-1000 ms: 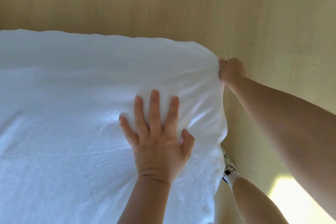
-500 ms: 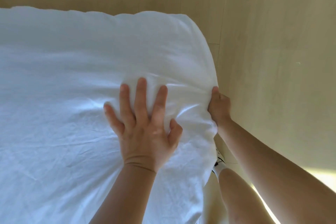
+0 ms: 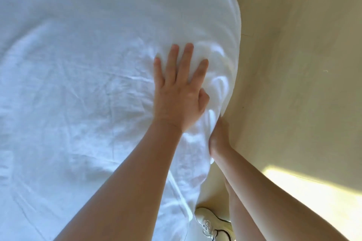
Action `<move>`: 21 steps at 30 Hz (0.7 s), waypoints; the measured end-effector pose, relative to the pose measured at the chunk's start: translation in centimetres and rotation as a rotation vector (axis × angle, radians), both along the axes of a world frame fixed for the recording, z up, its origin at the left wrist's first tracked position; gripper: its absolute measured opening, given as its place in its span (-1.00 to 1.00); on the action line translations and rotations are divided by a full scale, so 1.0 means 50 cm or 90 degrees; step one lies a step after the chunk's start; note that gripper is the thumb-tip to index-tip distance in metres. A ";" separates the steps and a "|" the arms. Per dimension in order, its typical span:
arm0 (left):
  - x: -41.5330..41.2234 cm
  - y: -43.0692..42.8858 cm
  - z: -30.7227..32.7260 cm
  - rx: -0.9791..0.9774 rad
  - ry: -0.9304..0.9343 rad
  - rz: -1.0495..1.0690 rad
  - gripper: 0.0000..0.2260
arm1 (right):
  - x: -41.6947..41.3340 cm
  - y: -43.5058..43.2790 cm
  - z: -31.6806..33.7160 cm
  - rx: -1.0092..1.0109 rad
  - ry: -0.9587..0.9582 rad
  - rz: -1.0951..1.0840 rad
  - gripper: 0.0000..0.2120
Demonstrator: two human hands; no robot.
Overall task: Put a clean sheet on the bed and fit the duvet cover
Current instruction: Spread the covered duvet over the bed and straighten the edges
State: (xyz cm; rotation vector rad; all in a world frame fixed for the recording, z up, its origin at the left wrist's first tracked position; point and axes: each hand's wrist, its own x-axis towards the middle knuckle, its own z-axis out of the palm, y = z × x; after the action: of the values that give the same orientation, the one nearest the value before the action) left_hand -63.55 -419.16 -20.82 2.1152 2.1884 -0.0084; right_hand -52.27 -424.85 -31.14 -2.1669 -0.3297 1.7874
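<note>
Left hand [image 3: 180,94] flat on sheet [image 3: 78,68], fingers [image 3: 172,60] spread, pressing near sheet's right edge; right hand [image 3: 219,137] clamped on that edge.

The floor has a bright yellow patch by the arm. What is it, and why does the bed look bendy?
Head view: that patch is light falling on the floor; the wide-angle lens bends the sheet at its edge; the whole view is slightly blurred.
</note>
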 end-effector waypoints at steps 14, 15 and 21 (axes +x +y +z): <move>-0.016 -0.547 0.042 0.018 -0.016 0.001 -0.52 | 0.010 -0.262 0.000 0.079 0.165 0.042 -0.48; -0.014 -0.605 0.042 0.002 -0.005 -0.012 -0.50 | 0.002 -0.337 0.012 0.061 0.185 0.100 -0.52; -0.002 -0.787 0.009 -0.020 0.010 -0.063 -0.52 | -0.023 -0.413 0.005 0.190 -0.062 0.193 -0.59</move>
State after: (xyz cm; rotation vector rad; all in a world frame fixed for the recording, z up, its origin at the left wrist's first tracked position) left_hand -63.67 -458.52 -20.36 2.2108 2.0754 -0.0663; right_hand -53.43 -445.51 -30.88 -2.0749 -0.9304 1.6510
